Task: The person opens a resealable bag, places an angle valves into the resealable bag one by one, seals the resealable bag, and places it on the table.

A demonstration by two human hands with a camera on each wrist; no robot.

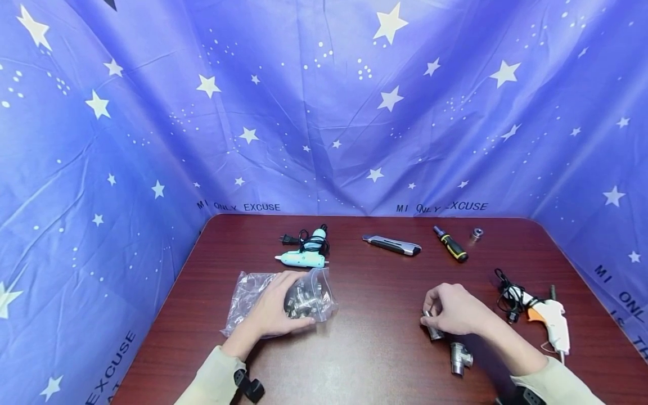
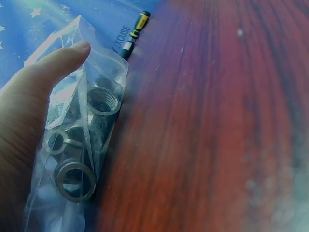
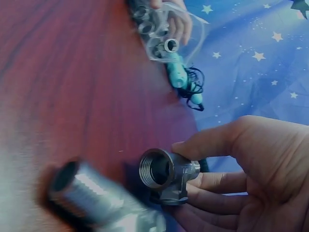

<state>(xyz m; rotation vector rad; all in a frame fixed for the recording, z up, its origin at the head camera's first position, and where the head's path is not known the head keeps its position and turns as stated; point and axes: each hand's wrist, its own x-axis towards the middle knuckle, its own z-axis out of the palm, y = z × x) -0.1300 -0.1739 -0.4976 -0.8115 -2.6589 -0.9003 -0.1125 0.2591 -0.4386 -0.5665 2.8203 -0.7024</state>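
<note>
— Nearest you, a loose tee fitting (image 1: 460, 358) lay near the table's (image 1: 374, 343) front edge, beside your right hand (image 1: 455, 310).
— And that hand?
— Its fingers pinched another metal fitting (image 3: 168, 174); your left hand (image 1: 275, 306) lay flat, fingers together, on the bag of fittings (image 1: 304, 298). Open wood stretched between.
</note>
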